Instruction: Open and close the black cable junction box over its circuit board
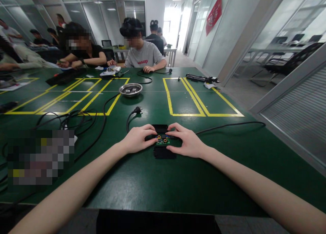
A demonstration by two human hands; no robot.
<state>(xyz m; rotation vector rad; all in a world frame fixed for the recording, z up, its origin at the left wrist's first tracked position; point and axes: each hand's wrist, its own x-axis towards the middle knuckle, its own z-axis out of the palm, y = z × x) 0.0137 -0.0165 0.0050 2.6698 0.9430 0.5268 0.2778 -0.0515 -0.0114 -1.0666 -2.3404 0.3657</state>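
Observation:
Between my hands is a small green circuit board point(163, 141) carrying copper-wound ring coils. My left hand point(140, 138) pinches its left end with thumb and fingers. The thumb and fingers of my right hand point(188, 140) close on its right end. One black plastic case half point(165, 153) lies on the table just in front of the board, and another black case half point(160, 128) lies just behind it. A black power cord point(229, 125) runs toward my right hand from the right. Beyond my left hand lies a black plug point(138, 110) on its cord.
On the green table point(142, 190), a metal bowl point(130, 90) holds small metallic parts. Tangled black cables point(73, 117) lie at left, near a blurred-out area. A black tool-like object point(202, 78) lies at the far right. Across the table sits a person in a grey shirt point(145, 54).

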